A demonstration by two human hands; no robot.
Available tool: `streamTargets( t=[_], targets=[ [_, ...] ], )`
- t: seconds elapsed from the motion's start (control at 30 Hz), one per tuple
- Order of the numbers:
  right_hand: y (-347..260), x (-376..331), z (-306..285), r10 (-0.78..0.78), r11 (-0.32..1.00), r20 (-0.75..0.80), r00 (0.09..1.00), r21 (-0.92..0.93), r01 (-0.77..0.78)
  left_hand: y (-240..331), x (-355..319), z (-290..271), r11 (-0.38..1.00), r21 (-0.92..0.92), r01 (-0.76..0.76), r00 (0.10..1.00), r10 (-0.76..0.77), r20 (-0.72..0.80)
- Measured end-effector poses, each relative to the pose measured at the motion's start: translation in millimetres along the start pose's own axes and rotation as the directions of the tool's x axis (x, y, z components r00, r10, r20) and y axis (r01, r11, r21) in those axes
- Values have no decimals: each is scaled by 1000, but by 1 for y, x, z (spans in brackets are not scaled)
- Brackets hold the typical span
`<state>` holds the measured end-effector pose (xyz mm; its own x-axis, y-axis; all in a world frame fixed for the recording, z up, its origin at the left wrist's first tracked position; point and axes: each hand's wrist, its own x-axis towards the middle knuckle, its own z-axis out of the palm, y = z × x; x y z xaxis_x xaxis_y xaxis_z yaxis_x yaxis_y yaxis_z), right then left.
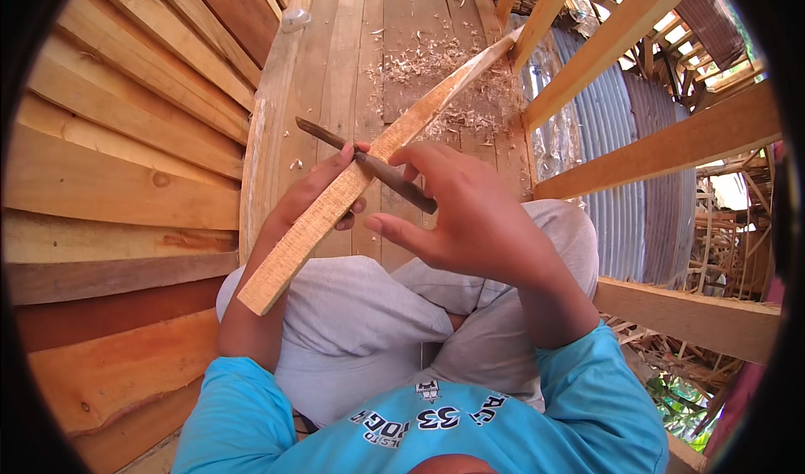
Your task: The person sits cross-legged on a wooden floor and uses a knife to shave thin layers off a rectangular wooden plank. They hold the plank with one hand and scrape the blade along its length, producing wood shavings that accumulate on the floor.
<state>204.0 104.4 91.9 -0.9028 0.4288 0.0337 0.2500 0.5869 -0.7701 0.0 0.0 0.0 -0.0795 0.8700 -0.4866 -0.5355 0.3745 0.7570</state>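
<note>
Head view: my left hand (314, 193) grips the long pale wooden slat (369, 172), which slants from my lap up-right over the shaving-strewn plank floor (402, 21). My right hand (470, 214), fingers half spread, presses the dark blade (369, 165) crosswise on it.

From nine to eleven o'clock the stacked planks (126, 139) wall off that side, and the slanting beams (637, 151) with corrugated sheeting (620, 206) behind close two to four o'clock. Open room runs toward twelve, over the plank floor (335, 72) strewn with wood shavings (436, 63), though the long wooden strip (369, 176) cuts across it diagonally, with the dark blade (369, 164) lying across it.
</note>
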Motion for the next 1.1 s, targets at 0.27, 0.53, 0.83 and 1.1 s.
streamTargets(
  t=[0.27,0.53,0.83,1.1],
  targets=[
    [46,21,20,60,989,-81,995,-133,-71,4,-4,-6,1000,5,30,998,-30,59],
    [112,11,-49,153,983,-287,946,141,-116,15,5,-33,937,-282,205,926,-93,366],
    [103,47,15,35,989,-115,993,149,-18,15,-5,-55,638,-608,473,833,-99,544],
    [87,46,30,64,990,-34,997,127,-59,11,-3,-58,730,-523,441,855,-163,492]
  ],
)
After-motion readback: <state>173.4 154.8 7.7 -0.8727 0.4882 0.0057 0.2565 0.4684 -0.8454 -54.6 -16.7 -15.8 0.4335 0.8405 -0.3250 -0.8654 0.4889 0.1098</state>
